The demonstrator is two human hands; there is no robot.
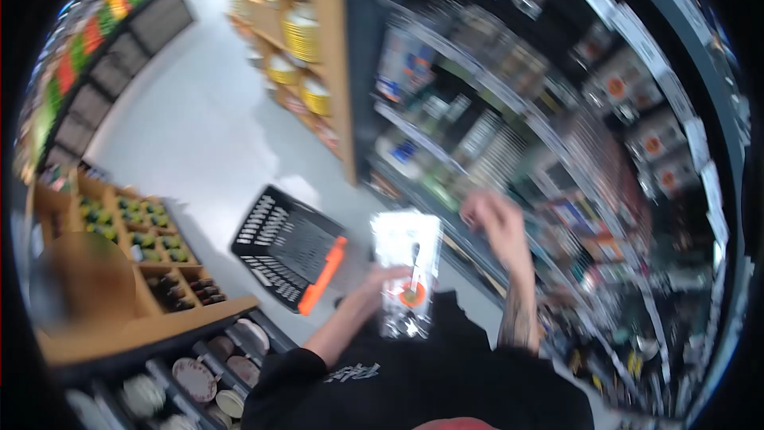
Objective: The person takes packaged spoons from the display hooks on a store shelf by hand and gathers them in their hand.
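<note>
A clear, shiny plastic package [407, 259] with an orange round label is in front of my chest. My left hand [377, 283] is closed on its left edge, fingers partly over its front. Off to the right, my right hand [492, 213] is raised near the shelf front, apart from the package; its fingers are bent and blurred, and whether they hold anything cannot be made out.
A black basket [282, 248] with an orange handle stands on the floor at left centre. Shelves of packaged goods [509, 143] fill the right side. A wooden rack of bottles [131, 223] and plates [193, 378] are at lower left.
</note>
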